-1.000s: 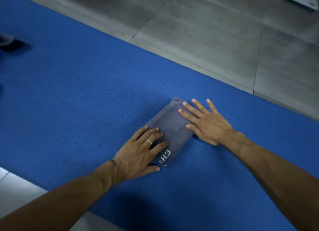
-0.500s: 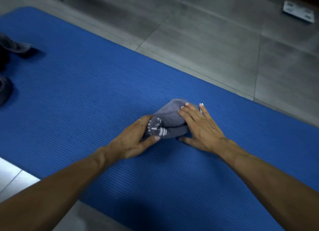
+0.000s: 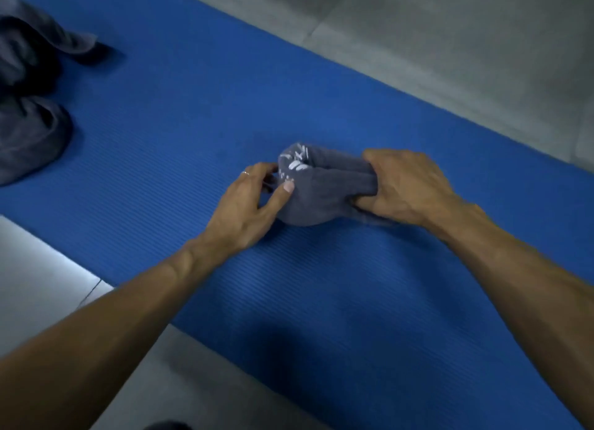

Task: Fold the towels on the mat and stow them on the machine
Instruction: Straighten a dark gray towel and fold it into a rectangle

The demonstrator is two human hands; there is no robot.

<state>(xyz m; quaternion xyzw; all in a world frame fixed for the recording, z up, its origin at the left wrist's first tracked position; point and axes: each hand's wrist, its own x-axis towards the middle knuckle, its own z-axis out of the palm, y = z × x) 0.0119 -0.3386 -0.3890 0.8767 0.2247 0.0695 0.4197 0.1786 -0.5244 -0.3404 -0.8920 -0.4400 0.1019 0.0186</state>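
While right hand (image 3: pixel 408 188) grips towel (image 3: pixel 324 192) | left hand (image 3: pixel 254 204) pinches its end

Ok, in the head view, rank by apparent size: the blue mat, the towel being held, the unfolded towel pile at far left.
1. Blue mat, largest by far.
2. Unfolded towel pile, cut off by the frame edge.
3. Held towel, gripped by the left hand and right hand, partly hidden.
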